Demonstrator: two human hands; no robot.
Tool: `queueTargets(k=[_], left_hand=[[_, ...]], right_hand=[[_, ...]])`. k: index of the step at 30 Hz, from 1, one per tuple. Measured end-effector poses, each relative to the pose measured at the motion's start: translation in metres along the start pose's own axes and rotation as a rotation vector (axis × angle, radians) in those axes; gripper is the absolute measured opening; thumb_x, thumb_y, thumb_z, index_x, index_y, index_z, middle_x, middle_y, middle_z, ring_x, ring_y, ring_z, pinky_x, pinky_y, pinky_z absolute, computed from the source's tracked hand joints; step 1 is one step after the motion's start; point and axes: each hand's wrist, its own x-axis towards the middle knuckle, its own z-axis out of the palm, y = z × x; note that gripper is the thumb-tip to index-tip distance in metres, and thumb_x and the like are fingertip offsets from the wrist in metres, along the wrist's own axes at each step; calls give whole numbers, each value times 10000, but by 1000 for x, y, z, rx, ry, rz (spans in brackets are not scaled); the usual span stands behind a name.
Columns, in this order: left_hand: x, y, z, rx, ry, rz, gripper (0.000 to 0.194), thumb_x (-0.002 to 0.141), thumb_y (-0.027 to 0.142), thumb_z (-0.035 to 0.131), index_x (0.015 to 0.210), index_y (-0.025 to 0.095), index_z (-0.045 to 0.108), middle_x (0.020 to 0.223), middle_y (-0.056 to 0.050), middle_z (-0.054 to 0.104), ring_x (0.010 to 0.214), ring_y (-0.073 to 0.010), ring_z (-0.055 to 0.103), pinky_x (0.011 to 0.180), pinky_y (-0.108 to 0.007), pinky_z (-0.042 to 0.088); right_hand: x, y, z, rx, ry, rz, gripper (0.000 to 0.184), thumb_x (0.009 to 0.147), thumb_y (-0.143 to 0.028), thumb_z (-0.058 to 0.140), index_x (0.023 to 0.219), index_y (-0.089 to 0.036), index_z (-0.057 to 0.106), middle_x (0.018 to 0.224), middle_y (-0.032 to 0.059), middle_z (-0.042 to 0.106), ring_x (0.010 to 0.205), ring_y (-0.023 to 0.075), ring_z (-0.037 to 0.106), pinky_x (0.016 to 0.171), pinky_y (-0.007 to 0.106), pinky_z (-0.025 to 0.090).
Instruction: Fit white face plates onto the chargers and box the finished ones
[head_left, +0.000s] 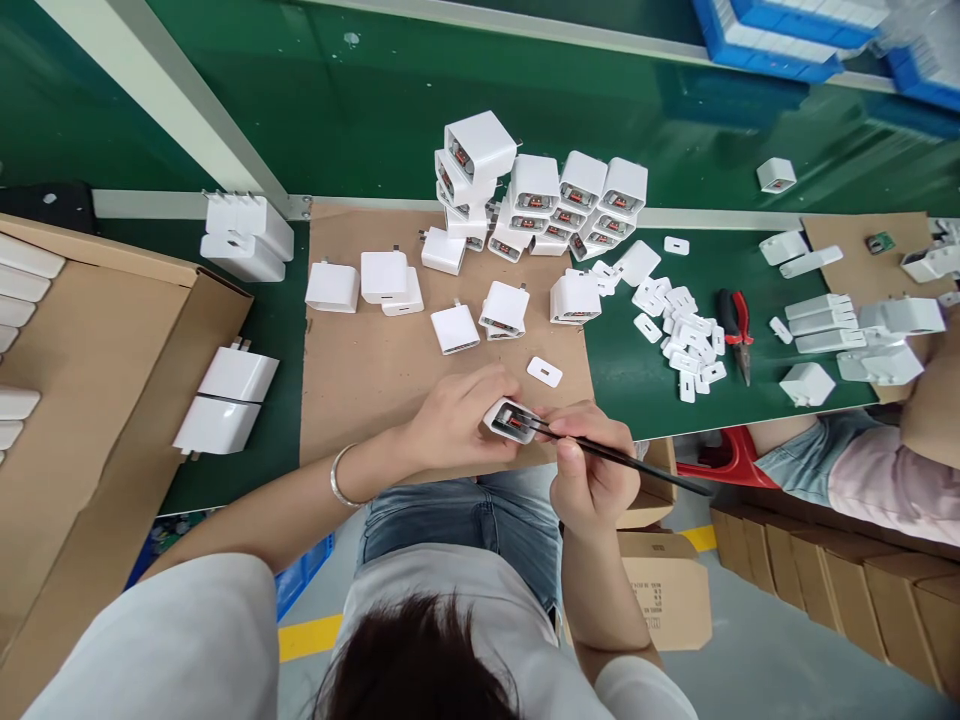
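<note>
My left hand (466, 418) is closed round a white plug charger housing (495, 412), its open end turned to the right so that the circuit parts inside show. Between the thumb and fingers of my right hand (596, 468) is a pair of black tweezers (637, 463), with the tips at the open end of that housing. Whether the tips grip anything is too small to tell. Just above my hands, a loose white end cap (544, 372) with a slot lies on the cardboard sheet (375, 380). Several other chargers (455, 328) stand on the sheet beyond.
Stacked open chargers (535, 183) rise at the back. To the right lie a heap of end caps (690, 340) and red-handled pliers (739, 330). A big carton (112, 400) borders the left side, beside paired chargers (229, 400). Another person's arm (934, 400) is at far right.
</note>
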Motion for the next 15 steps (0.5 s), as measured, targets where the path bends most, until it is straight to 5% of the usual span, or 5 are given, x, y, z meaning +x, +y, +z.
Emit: queueTargets(k=[15], left_hand=[[-3, 10, 2, -37, 0, -167, 285, 693, 263, 686, 946, 221, 565, 781, 22, 706, 644, -147, 666, 598, -250, 499]], right_hand=[[-1, 6, 0, -65, 3, -20, 167, 963, -197, 633, 1120, -251, 654, 882, 37, 731, 830, 234, 742, 699, 416, 610]])
